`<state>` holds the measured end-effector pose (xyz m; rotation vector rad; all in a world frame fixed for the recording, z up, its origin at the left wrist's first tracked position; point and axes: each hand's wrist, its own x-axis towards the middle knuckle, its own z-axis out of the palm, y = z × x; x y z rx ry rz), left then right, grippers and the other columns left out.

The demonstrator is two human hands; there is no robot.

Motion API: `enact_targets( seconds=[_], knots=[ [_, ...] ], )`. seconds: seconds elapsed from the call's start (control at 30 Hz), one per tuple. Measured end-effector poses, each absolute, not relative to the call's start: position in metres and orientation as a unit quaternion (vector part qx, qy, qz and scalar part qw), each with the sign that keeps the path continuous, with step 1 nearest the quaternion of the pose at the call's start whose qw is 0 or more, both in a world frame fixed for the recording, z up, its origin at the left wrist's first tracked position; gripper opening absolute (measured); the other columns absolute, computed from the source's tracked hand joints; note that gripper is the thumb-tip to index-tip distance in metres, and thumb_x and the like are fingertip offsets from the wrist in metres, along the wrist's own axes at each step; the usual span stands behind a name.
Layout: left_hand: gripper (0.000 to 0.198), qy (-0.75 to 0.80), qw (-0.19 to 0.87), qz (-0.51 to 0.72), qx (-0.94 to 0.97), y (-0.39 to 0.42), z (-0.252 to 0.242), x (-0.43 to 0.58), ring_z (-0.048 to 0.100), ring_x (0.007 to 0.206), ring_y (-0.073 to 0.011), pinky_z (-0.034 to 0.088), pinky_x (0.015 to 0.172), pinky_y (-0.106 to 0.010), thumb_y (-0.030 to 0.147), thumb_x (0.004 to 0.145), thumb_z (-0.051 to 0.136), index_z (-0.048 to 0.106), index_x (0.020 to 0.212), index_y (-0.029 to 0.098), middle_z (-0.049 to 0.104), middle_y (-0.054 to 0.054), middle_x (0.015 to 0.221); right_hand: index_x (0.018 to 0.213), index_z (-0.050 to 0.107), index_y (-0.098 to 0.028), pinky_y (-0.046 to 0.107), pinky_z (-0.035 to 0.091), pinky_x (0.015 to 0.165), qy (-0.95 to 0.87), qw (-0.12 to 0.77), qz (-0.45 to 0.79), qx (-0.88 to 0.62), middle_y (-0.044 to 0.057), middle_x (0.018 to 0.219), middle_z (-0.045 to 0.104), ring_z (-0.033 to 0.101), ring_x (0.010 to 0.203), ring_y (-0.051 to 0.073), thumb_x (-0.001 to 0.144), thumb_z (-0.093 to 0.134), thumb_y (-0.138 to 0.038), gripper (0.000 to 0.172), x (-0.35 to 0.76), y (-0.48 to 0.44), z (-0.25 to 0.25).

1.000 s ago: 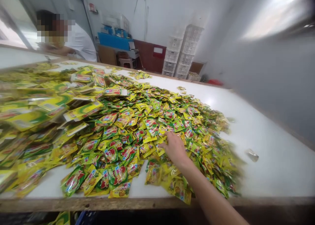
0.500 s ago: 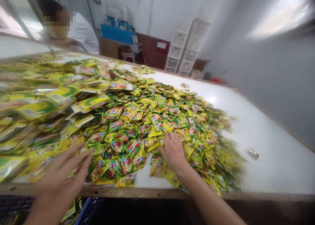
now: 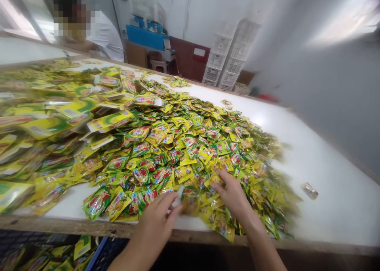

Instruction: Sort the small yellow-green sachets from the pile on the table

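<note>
Because the small yellow-and-green packets are thin and loose, they lie as one wide, shallow pile across a white table, and both hands meet it flat rather than pinching. The right hand rests palm down on the near edge of the pile, fingers spread and apart, covering several packets at once and clamped on none. The left hand comes in just left of it, fingers stretched out and loosely together, their tips at the packets on the pile's near fringe; it holds nothing either. Spread palms like these seem suited to pressing or sliding many slippery packets together.

On the left side of the pile, larger yellow cartons lie mixed in, tilted over the packets. To the right of the pile, well apart on the bare table, sits a single silvery packet. Below the pile's near side, under the table's edge, a dark crate holds more of the same packets. Beyond the pile's far left corner a second person in white stands at the table, and stacked white crates stand against the back wall.
</note>
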<state>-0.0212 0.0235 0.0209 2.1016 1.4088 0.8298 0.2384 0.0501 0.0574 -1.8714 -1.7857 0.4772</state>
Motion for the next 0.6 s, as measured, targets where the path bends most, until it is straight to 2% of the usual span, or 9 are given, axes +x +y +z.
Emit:
enact_targets(
  seconds=[0.07, 0.13, 0.23, 0.3, 0.37, 0.43, 0.47, 0.6],
  knots=[
    [0.031, 0.555, 0.31, 0.239, 0.734, 0.028, 0.018, 0.006, 0.067, 0.077, -0.0227, 0.05, 0.067, -0.031, 0.019, 0.081, 0.063, 0.057, 0.111, 0.024, 0.072, -0.004, 0.093, 0.118, 0.059, -0.019, 0.043, 0.045, 0.088, -0.682, 0.235, 0.094, -0.686, 0.011, 0.114, 0.063, 0.056, 0.103, 0.029, 0.086, 0.058, -0.017, 0.032, 0.224, 0.04, 0.062],
    [0.031, 0.57, 0.354, 0.223, 0.707, 0.033, 0.015, 0.019, 0.067, 0.079, -0.0238, 0.048, 0.068, -0.031, 0.016, 0.079, 0.062, 0.055, 0.108, 0.023, 0.071, -0.003, 0.089, 0.114, 0.061, -0.022, 0.044, 0.041, 0.092, -0.729, 0.209, 0.06, -0.649, 0.009, 0.115, 0.061, 0.052, 0.107, 0.029, 0.085, 0.06, -0.017, 0.03, 0.205, 0.031, 0.062],
    [0.024, 0.575, 0.387, 0.248, 0.677, 0.04, 0.015, 0.018, 0.066, 0.077, -0.0236, 0.045, 0.07, -0.032, 0.018, 0.086, 0.05, 0.053, 0.11, 0.021, 0.069, -0.003, 0.08, 0.093, 0.065, -0.022, 0.041, 0.042, 0.086, -0.778, 0.146, 0.095, -0.604, 0.006, 0.101, 0.064, 0.053, 0.098, 0.027, 0.08, 0.068, -0.019, 0.014, 0.182, 0.024, 0.05],
    [0.024, 0.58, 0.386, 0.26, 0.669, 0.045, 0.016, 0.017, 0.064, 0.076, -0.0242, 0.043, 0.071, -0.033, 0.02, 0.088, 0.048, 0.057, 0.11, 0.02, 0.068, -0.004, 0.076, 0.086, 0.062, -0.021, 0.038, 0.042, 0.082, -0.774, 0.143, 0.115, -0.606, 0.005, 0.096, 0.064, 0.053, 0.093, 0.025, 0.077, 0.07, -0.015, 0.012, 0.178, 0.021, 0.037],
    [0.016, 0.581, 0.379, 0.27, 0.668, 0.05, 0.017, 0.019, 0.062, 0.078, -0.0242, 0.041, 0.072, -0.032, 0.021, 0.082, 0.056, 0.065, 0.095, 0.022, 0.067, -0.003, 0.076, 0.083, 0.06, -0.021, 0.035, 0.042, 0.08, -0.762, 0.186, 0.157, -0.601, 0.002, 0.094, 0.063, 0.054, 0.09, 0.023, 0.074, 0.071, -0.01, 0.018, 0.183, 0.019, 0.028],
    [0.004, 0.58, 0.383, 0.286, 0.659, 0.054, 0.016, 0.024, 0.06, 0.076, -0.0227, 0.039, 0.07, -0.03, 0.02, 0.076, 0.063, 0.067, 0.073, 0.022, 0.065, -0.002, 0.073, 0.077, 0.056, -0.02, 0.031, 0.043, 0.073, -0.725, 0.255, 0.234, -0.595, 0.0, 0.084, 0.061, 0.054, 0.082, 0.02, 0.071, 0.072, -0.009, 0.02, 0.193, 0.018, 0.025],
    [0.008, 0.581, 0.389, 0.296, 0.651, 0.055, 0.015, 0.026, 0.06, 0.074, -0.0218, 0.039, 0.069, -0.03, 0.021, 0.075, 0.064, 0.065, 0.066, 0.021, 0.064, -0.001, 0.071, 0.076, 0.055, -0.02, 0.029, 0.044, 0.07, -0.689, 0.301, 0.281, -0.597, -0.001, 0.08, 0.059, 0.055, 0.078, 0.018, 0.071, 0.073, -0.01, 0.021, 0.198, 0.018, 0.026],
    [0.021, 0.574, 0.44, 0.332, 0.606, 0.05, 0.017, 0.025, 0.06, 0.065, -0.0191, 0.042, 0.064, -0.027, 0.032, 0.084, 0.058, 0.064, 0.068, 0.02, 0.065, 0.0, 0.065, 0.098, 0.057, -0.021, 0.027, 0.051, 0.063, -0.495, 0.469, 0.482, -0.55, -0.001, 0.082, 0.063, 0.06, 0.074, 0.017, 0.078, 0.071, -0.024, 0.024, 0.203, 0.016, 0.036]
  ],
)
